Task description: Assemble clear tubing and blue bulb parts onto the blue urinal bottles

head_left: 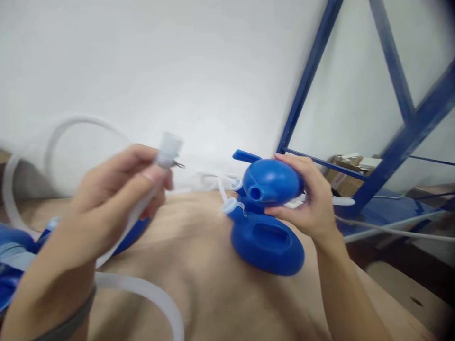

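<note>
My left hand (121,189) is closed around a translucent hose (138,210), its clear end connector (168,148) pointing up above the thumb. A small dark wire or tie shows beside the connector. In my right hand (309,194) is a blue plastic bottle (272,177), gripped from the right with its open spout turned towards me. Just below it, another blue bottle (268,244) with a recessed grip and a white cap at its neck lies on the brown surface. Part of a further blue bottle is hidden behind these two.
The brown tabletop (199,237) runs up to a white wall. Loose hose (142,286) curls at the front and left. Blue bottles in clear wrapping (16,255) lie at the far left. A blue metal rack (309,71) stands on the right, with cardboard boxes (348,177) behind.
</note>
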Motion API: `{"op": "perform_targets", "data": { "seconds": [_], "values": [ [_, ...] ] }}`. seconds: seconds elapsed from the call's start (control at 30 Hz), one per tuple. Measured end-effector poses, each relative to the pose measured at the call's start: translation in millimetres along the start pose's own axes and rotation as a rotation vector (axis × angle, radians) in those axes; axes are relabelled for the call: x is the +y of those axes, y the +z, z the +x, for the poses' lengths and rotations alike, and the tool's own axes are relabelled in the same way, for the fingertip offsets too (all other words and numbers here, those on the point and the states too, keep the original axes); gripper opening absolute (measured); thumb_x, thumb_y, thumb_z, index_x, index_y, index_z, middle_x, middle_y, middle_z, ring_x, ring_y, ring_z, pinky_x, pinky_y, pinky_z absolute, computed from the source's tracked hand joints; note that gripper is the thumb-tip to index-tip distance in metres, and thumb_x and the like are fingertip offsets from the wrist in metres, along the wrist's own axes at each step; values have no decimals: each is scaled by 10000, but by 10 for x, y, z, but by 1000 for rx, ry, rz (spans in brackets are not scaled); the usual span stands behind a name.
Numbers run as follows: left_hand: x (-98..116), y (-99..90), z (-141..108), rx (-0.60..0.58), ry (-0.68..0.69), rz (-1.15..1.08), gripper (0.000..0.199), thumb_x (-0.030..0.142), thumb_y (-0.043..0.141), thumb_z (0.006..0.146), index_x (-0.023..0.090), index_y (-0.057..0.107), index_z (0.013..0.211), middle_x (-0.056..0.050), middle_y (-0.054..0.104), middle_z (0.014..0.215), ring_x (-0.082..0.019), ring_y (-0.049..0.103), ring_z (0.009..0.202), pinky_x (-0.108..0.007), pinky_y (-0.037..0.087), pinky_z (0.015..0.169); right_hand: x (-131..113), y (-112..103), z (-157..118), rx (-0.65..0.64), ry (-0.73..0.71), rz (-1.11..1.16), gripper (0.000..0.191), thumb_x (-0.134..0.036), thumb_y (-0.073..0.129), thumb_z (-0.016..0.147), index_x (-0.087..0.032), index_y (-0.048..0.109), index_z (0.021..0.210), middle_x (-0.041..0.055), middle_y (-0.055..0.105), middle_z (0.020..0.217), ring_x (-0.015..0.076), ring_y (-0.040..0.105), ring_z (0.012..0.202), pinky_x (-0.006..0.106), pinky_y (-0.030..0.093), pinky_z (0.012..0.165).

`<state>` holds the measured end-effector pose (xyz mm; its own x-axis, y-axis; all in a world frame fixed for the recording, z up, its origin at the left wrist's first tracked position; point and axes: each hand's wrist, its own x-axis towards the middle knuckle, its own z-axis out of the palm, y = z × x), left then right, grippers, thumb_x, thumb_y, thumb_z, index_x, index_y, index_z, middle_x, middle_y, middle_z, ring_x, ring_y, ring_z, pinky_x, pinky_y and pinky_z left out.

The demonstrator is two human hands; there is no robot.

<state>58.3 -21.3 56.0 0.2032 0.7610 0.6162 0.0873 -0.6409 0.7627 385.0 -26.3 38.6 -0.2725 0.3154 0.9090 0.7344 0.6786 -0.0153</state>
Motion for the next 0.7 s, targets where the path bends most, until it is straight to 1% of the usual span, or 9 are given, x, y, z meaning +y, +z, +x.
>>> {"op": "perform_targets", "data": {
  "seconds": [0.03, 0.1, 0.17, 0.2, 0.3, 0.37, 0.47, 0.57, 0.7],
  "values": [
    [20, 8, 1, -97, -3, 73, 170, 400, 607, 1030, 246, 650, 1089, 33, 598, 748, -102, 527, 580, -208, 426, 495, -11, -11, 6, 0, -11, 20, 833, -662, 879, 709, -296, 642, 1420, 134, 684, 1292, 408, 677, 1170, 607, 565, 999],
    [42, 24, 2, -268, 16, 286, 297, 437, 521, 1069, 313, 577, 1333, 63, 565, 663, -113, 512, 548, -214, 411, 497, -27, -21, 15, 0, -39, 13, 811, -617, 891, 724, -312, 638, 1432, 131, 683, 1284, 409, 682, 1157, 604, 582, 970],
    [32, 29, 12, -347, 116, 491, 432, 445, 474, 1088, 348, 482, 1509, 76, 575, 627, -119, 517, 523, -224, 422, 528, -30, -16, 16, 10, -62, -54, 786, -539, 909, 743, -328, 630, 1447, 131, 672, 1284, 410, 678, 1163, 605, 589, 960],
    [16, 27, 21, -368, 169, 560, 447, 451, 467, 1092, 355, 493, 1527, 67, 625, 657, -123, 550, 542, -232, 451, 573, -26, -8, 15, 15, -71, -94, 780, -512, 913, 750, -335, 625, 1454, 131, 666, 1282, 407, 678, 1160, 603, 594, 953],
    [-55, 26, 60, -405, 274, 651, 419, 494, 469, 1089, 352, 631, 1449, 6, 801, 1003, -169, 714, 780, -266, 525, 769, -6, 23, 2, 18, -85, -182, 783, -507, 908, 759, -364, 614, 1471, 123, 649, 1277, 391, 686, 1135, 589, 614, 929],
    [-100, 42, 81, -431, 290, 668, 422, 507, 468, 1087, 336, 667, 1418, -7, 801, 1186, -205, 753, 922, -285, 533, 820, 4, 42, -8, 23, -96, -215, 794, -523, 902, 761, -382, 602, 1482, 114, 641, 1282, 383, 686, 1129, 583, 620, 928],
    [-137, 88, 92, -482, 294, 718, 416, 492, 466, 1089, 335, 666, 1418, -10, 803, 1197, -232, 766, 952, -307, 532, 802, 0, 55, -19, 22, -122, -255, 807, -502, 900, 772, -392, 580, 1504, 115, 637, 1295, 382, 678, 1143, 585, 610, 948],
    [-147, 137, 89, -482, 292, 785, 415, 489, 446, 1094, 327, 677, 1399, -25, 804, 1179, -253, 764, 960, -319, 524, 787, -16, 49, -28, 1, -154, -277, 812, -504, 894, 781, -397, 566, 1517, 122, 640, 1299, 380, 676, 1140, 587, 599, 956],
    [-157, 190, 90, -493, 295, 847, 384, 474, 459, 1091, 314, 703, 1341, -24, 815, 1061, -238, 752, 835, -307, 482, 695, -10, 39, -44, -8, -195, -296, 803, -513, 889, 786, -378, 575, 1512, 128, 654, 1289, 386, 671, 1147, 595, 588, 966]
  ]
}}
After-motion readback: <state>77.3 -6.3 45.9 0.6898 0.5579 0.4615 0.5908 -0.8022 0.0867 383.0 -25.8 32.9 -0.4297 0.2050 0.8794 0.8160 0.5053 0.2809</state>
